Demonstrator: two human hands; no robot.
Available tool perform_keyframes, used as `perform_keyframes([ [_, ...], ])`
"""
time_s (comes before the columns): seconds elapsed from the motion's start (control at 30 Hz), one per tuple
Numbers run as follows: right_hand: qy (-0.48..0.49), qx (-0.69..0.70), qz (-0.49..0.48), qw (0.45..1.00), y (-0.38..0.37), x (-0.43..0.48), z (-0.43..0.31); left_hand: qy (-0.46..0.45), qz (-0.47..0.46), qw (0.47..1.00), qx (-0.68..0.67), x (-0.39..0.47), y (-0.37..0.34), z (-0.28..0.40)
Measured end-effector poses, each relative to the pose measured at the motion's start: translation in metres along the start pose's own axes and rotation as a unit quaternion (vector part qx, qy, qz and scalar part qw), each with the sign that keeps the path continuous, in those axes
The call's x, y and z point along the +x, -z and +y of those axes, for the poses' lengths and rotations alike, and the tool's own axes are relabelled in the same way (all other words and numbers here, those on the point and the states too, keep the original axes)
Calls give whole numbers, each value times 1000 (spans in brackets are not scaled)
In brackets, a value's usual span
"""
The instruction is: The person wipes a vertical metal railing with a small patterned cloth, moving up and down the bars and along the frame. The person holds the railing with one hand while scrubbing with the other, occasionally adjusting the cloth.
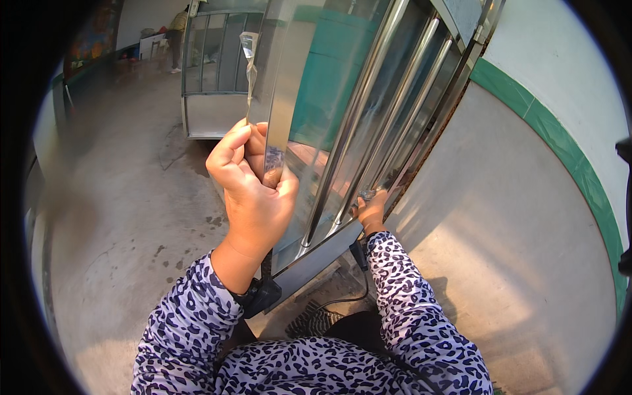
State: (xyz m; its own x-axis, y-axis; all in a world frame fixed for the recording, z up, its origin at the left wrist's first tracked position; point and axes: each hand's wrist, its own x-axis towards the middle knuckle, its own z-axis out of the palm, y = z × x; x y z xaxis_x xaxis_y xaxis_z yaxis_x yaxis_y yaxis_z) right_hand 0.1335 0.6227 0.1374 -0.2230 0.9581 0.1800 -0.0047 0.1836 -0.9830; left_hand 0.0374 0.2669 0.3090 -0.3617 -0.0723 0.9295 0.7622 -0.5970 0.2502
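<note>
My left hand (254, 173) is curled around the free edge of a metal-framed glass door (284, 98). Its thumb lies near the polished frame face, and part of the fingers is hidden behind the edge. A narrow strip of clear, shiny film (251, 74) rises from my left fingertips, bent over at its top. Lower and to the right, my right hand (373, 207) reaches to the door's lower part, beside the upright metal bars (355, 113). In it is a small crumpled, shiny piece, perhaps plastic film (367, 195).
A second barred metal door leaf (217, 113) stands behind. A person (176, 39) is at the far left, near a white table (150, 47). A white wall with a green tile band (543, 118) curves along the right. Concrete floor (133, 197) spreads leftward. A black cable (353, 298) hangs by my right wrist.
</note>
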Motion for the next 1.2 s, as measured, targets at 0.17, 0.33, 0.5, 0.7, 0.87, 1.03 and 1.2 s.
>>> perform_keyframes([
  [0.17, 148, -284, 114, 940, 8, -17, 15, 2, -3, 1000, -12, -1, 2, -2],
  [0.33, 376, -377, 23, 846, -9, -114, -11, -46, 17, 998, 46, 1, 1, -7],
  [0.5, 320, -395, -55, 859, -5, -167, -29, -37, 5, 998, 46, -2, 2, -10],
  [0.7, 46, -80, -285, 954, 12, -211, -62, -27, 17, 998, 52, -1, 1, -8],
  [0.87, 261, 137, -141, 945, 15, -219, -166, -42, -5, 997, 68, 0, 3, -4],
  [1.03, 592, 56, -13, 804, 2, -241, -302, -35, -9, 996, 78, 1, 0, 1],
  [1.2, 768, -133, 63, 623, -36, -270, -375, -23, -16, 997, 76, 1, 0, 9],
])
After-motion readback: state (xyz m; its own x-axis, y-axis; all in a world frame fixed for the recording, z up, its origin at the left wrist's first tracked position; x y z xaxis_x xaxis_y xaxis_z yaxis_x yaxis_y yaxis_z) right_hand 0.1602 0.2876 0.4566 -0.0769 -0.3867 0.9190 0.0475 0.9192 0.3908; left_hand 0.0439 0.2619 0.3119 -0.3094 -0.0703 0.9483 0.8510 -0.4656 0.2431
